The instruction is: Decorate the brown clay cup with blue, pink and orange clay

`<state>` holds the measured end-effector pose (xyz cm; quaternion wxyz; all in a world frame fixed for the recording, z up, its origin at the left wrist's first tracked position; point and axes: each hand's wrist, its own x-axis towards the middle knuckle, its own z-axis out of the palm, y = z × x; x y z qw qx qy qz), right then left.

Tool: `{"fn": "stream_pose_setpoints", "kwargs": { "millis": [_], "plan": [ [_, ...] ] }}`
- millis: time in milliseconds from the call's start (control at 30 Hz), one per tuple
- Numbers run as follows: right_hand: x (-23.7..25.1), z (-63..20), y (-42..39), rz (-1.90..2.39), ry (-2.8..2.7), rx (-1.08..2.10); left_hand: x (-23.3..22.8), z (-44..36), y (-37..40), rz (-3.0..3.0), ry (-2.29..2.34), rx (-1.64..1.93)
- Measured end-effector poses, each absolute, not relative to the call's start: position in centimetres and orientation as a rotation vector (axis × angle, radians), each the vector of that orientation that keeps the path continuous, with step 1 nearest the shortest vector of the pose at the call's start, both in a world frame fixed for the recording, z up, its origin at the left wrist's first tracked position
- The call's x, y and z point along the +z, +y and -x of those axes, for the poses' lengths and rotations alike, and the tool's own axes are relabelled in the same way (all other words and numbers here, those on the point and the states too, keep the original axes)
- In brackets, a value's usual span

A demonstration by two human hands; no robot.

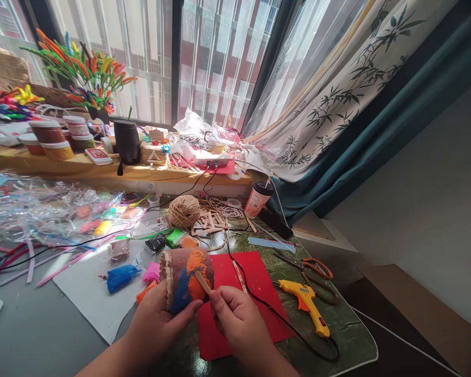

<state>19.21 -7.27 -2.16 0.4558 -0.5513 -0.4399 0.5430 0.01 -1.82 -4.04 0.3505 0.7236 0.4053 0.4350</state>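
My left hand is wrapped round a brown cup-shaped piece with a pale braided band near one end. Patches of orange and blue clay cover part of its side. Between the thumb and fingers of my right hand is a flat wooden craft stick, its tip touching the orange patch. Beneath my hands lies a red sheet, with another craft stick on it. Close to my left hand are an orange lump, a pink packet and a blue bag of clay.
A yellow glue gun with a black cord lies at the right, near orange-handled scissors. Behind stand a twine ball, a pile of wooden sticks and a paper drink cup. Plastic packets crowd the left.
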Motion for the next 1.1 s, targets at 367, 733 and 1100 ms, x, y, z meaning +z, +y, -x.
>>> {"fn": "stream_pose_setpoints", "kwargs": {
  "millis": [367, 733, 1100],
  "plan": [
    [-3.1, -20.1, -6.5, 1.163, -0.861, 1.198, -2.6, -0.3, -0.3, -1.231, 0.983, 1.017],
    [-6.8, -20.2, -4.8, 1.108, -0.722, 1.320, -2.0, 0.8, 1.0, -0.729, 0.809, 1.120],
    [-9.8, -19.8, -4.8, 1.073, -0.764, 1.382, -2.5, 1.2, 2.1, -0.498, 0.787, 1.289]
  ]
}}
